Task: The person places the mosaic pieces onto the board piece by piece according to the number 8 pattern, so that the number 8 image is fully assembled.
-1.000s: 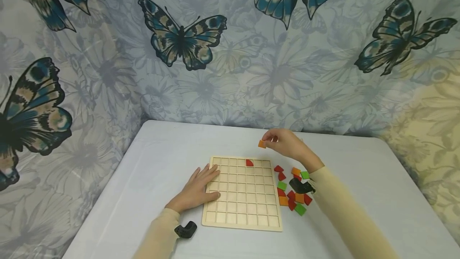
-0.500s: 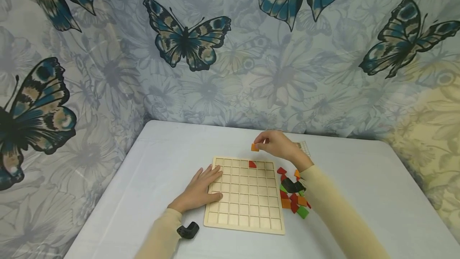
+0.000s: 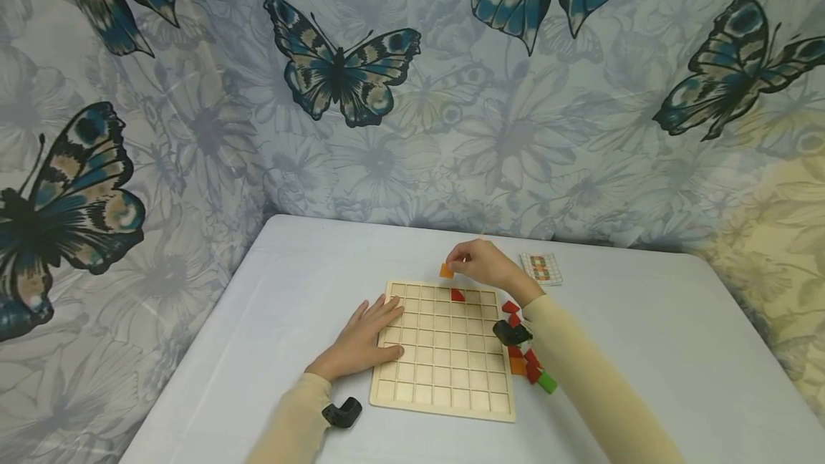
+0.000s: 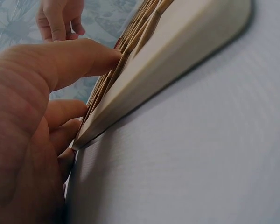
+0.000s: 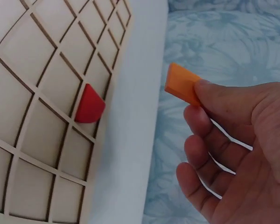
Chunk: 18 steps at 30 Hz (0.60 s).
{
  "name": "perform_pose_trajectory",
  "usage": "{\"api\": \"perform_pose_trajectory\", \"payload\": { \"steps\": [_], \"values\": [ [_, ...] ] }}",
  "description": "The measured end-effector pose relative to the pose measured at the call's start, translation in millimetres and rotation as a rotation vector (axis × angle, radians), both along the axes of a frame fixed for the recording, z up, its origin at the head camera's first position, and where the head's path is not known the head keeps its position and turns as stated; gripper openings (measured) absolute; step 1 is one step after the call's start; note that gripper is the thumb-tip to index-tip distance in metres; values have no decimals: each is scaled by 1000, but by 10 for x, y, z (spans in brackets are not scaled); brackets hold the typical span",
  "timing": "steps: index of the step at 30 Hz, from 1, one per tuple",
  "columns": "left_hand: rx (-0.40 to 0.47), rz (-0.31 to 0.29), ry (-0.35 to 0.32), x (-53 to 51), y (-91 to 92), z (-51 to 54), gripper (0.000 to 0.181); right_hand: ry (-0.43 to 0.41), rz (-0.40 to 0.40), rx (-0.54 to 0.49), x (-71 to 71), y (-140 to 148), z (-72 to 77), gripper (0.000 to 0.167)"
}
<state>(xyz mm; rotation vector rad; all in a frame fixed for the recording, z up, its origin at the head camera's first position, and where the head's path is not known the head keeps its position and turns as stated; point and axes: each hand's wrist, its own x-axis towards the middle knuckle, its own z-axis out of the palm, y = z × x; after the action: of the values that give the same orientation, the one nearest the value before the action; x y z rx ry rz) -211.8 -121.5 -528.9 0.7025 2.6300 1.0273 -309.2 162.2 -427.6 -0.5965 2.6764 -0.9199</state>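
A wooden grid board (image 3: 442, 356) with raised dividers lies flat on the table. One red quarter-round tile (image 3: 457, 295) sits in a cell of its far row. My left hand (image 3: 361, 342) rests on the board's left edge, fingers spread and thumb on the near cells. Between thumb and index finger my right hand (image 3: 483, 263) pinches an orange square tile (image 5: 183, 83), held up just beyond the board's far edge. In the right wrist view the other fingers curl loosely below the tile. The board's side wall (image 4: 144, 88) shows close up in the left wrist view.
Loose red, orange and green tiles (image 3: 518, 366) lie along the board's right side, partly hidden by the right sleeve and its black wrist camera (image 3: 512, 333). A small printed pattern card (image 3: 542, 269) lies at the back right. Butterfly-patterned cloth (image 3: 387, 163) hangs behind the table.
My right hand has moved left along the board's far edge with the orange tile, uncovering the pattern card. The left hand stays on the board. The head view has shifted slightly.
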Motion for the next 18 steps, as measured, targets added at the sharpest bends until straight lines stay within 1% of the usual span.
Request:
{"api": "perform_pose_trajectory", "payload": {
  "steps": [5,8,12,18],
  "values": [
    [2,2,2,2,17,8,75,-15,11,29,-10,-23,-82,17],
    [5,5,-3,4,22,7,76,-39,-1,33,-15,-25,-148,16],
    [10,6,-9,7,26,11,76,-57,6,24,-15,-17,-226,17],
    [5,8,-10,4,24,9,76,-67,1,35,-22,-29,-324,15]
  ]
}}
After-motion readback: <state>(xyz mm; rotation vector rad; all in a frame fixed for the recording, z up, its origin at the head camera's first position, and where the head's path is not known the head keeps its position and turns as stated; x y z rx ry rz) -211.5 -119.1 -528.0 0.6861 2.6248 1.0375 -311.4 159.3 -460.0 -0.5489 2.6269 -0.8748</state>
